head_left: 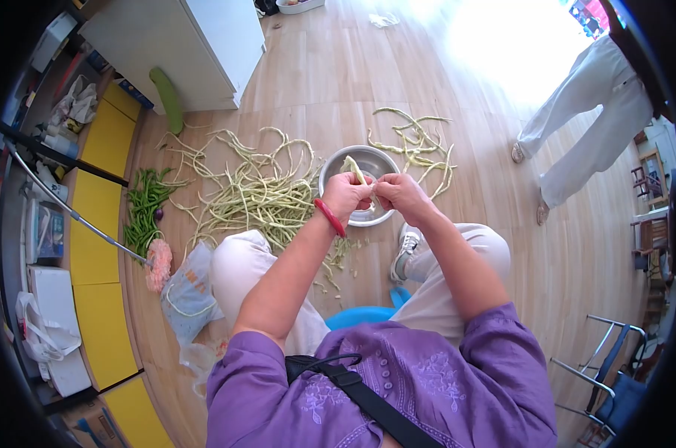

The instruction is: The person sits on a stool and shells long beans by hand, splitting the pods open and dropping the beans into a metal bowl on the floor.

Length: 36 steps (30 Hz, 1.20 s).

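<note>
Over a round metal bowl [384, 217] on the floor, my left hand [348, 194] is closed around a pale green bean [356, 170], whose upper end sticks up from the fingers. A red bangle circles that wrist. My right hand [399, 196] is pinched close beside it, fingertips nearly meeting the left ones at the bean's lower end; what the right fingers hold is too small to make out. A large heap of long beans [260, 190] lies left of the bowl, a smaller group [416, 144] behind and right of it. Short pieces lie near my left knee.
Green peppers [142, 213], a pink duster [158, 265] and a plastic bag [191, 293] lie at left beside yellow cabinets [95, 243]. A long green gourd [167, 100] leans against a white cabinet [181, 52]. Another person's legs [588, 112] stand at right; a folding metal frame [599, 358] is lower right.
</note>
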Motion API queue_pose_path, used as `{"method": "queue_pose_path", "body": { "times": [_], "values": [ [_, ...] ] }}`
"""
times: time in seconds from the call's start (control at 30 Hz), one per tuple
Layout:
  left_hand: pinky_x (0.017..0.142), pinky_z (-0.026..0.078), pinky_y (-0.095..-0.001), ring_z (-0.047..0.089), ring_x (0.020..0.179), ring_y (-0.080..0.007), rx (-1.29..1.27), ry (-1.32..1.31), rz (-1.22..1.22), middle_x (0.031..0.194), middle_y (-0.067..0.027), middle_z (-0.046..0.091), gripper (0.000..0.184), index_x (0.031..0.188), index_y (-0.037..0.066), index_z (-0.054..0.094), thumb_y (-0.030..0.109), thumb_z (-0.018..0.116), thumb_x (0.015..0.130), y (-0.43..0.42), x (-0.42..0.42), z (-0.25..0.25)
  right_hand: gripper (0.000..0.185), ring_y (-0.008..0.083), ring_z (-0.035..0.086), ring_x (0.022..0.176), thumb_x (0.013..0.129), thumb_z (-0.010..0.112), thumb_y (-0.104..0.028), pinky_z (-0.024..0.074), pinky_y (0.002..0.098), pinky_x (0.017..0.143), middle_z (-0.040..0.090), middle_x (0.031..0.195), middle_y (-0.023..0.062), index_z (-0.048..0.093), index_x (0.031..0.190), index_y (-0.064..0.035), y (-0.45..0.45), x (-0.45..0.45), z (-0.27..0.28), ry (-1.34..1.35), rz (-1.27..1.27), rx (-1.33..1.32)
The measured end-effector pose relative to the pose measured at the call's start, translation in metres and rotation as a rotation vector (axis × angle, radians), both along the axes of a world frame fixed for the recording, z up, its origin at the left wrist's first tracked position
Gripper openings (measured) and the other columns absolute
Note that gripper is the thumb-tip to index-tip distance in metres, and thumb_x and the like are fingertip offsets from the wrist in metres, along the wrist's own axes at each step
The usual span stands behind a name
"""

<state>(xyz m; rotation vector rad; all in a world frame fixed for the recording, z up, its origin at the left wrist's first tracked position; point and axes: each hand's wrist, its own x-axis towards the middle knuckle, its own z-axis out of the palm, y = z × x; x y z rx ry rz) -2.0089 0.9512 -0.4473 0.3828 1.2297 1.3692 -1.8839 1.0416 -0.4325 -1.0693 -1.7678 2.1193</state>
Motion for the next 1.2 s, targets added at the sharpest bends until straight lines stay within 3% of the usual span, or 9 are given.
{"method": "queue_pose_path", "body": {
  "times": [0.27, 0.37, 0.43, 0.47, 0.5, 0.57, 0.7, 0.83, 1.2],
  "values": [
    [0.053, 0.048, -0.022, 0.056, 0.062, -0.0104, 0.071, -0.067, -0.02, 0.078, -0.0041, 0.058, 0.022, 0.098, -0.001, 0.055, -0.005, 0.052, 0.077, 0.004, -0.007, -0.008, 0.016, 0.0069, 0.042, 0.049, 0.078, 0.052, -0.013, 0.033, 0.0217, 0.045, 0.049, 0.056, 0.0002, 0.056, 0.068, -0.0012, 0.004, -0.001, -0.009, 0.017, -0.071, 0.022],
    [0.049, 0.042, -0.0199, 0.052, 0.057, -0.0081, 0.047, 0.076, -0.008, 0.069, -0.002, 0.056, 0.012, 0.089, 0.002, 0.058, 0.0, 0.05, 0.08, 0.008, -0.004, -0.016, 0.019, 0.0081, 0.044, 0.048, 0.079, 0.05, -0.015, 0.035, 0.0236, 0.045, 0.049, 0.055, -0.0001, 0.056, 0.067, -0.0018, 0.008, 0.001, -0.013, -0.001, -0.12, 0.07],
    [0.046, 0.035, -0.0202, 0.047, 0.052, -0.0071, 0.171, 0.255, -0.009, 0.063, -0.0002, 0.053, 0.01, 0.08, 0.004, 0.058, 0.006, 0.049, 0.083, 0.012, -0.008, -0.045, 0.022, 0.0086, 0.046, 0.049, 0.079, 0.05, -0.018, 0.037, 0.0263, 0.044, 0.05, 0.054, 0.0016, 0.055, 0.062, -0.0045, 0.016, 0.005, -0.029, -0.006, -0.09, 0.173],
    [0.045, 0.032, -0.0211, 0.043, 0.05, -0.0066, 0.163, 0.302, 0.027, 0.06, 0.0008, 0.051, 0.014, 0.075, 0.004, 0.057, 0.01, 0.049, 0.085, 0.014, -0.004, -0.051, 0.022, 0.009, 0.046, 0.047, 0.078, 0.052, -0.019, 0.037, 0.0271, 0.043, 0.05, 0.053, 0.0017, 0.055, 0.061, -0.0049, 0.021, 0.008, -0.041, 0.036, 0.023, 0.502],
    [0.046, 0.034, -0.0212, 0.045, 0.053, -0.0063, 0.152, 0.234, -0.002, 0.064, 0.0007, 0.053, 0.012, 0.08, 0.005, 0.058, 0.011, 0.05, 0.084, 0.017, -0.007, -0.059, 0.021, 0.0071, 0.042, 0.047, 0.079, 0.051, -0.016, 0.034, 0.0234, 0.043, 0.045, 0.053, -0.0022, 0.052, 0.06, -0.0077, 0.016, 0.006, -0.03, 0.054, -0.09, 0.109],
    [0.048, 0.034, -0.0196, 0.044, 0.056, -0.0037, 0.062, 0.337, -0.02, 0.074, 0.0019, 0.056, 0.015, 0.094, 0.004, 0.06, 0.012, 0.052, 0.084, 0.021, -0.006, -0.058, 0.017, 0.0072, 0.042, 0.047, 0.079, 0.051, -0.016, 0.034, 0.0228, 0.043, 0.046, 0.054, -0.0017, 0.058, 0.069, -0.0043, 0.012, 0.004, -0.012, 0.003, -0.158, 0.002],
    [0.068, 0.042, -0.0201, 0.053, 0.075, -0.0077, 0.119, 0.188, -0.036, 0.084, -0.0032, 0.06, 0.017, 0.095, -0.003, 0.059, 0.008, 0.053, 0.084, 0.023, -0.002, -0.045, 0.015, 0.0074, 0.042, 0.048, 0.078, 0.052, -0.016, 0.0334, 0.0223, 0.043, 0.048, 0.057, -0.0004, 0.058, 0.074, -0.0023, 0.015, 0.004, -0.019, 0.12, -0.168, -0.114],
    [0.059, 0.036, -0.0213, 0.055, 0.071, -0.0036, 0.007, 0.193, -0.11, 0.081, 0.0047, 0.062, 0.015, 0.092, 0.014, 0.059, 0.025, 0.049, 0.088, 0.021, 0.003, -0.031, 0.014, 0.0072, 0.043, 0.049, 0.078, 0.052, -0.014, 0.0333, 0.0213, 0.044, 0.049, 0.058, -0.0004, 0.056, 0.071, -0.0035, 0.013, 0.005, -0.012, 0.104, -0.209, -0.057],
    [0.046, 0.041, -0.0183, 0.06, 0.062, -0.0097, 0.042, 0.172, -0.199, 0.077, -0.0042, 0.064, 0.016, 0.092, 0.005, 0.061, 0.017, 0.054, 0.085, 0.009, 0.006, -0.006, 0.019, 0.0081, 0.041, 0.047, 0.078, 0.052, -0.014, 0.031, 0.0233, 0.042, 0.046, 0.055, -0.0004, 0.052, 0.062, -0.0057, 0.019, 0.003, -0.009, 0.18, -0.223, -0.074]
  ]
}}
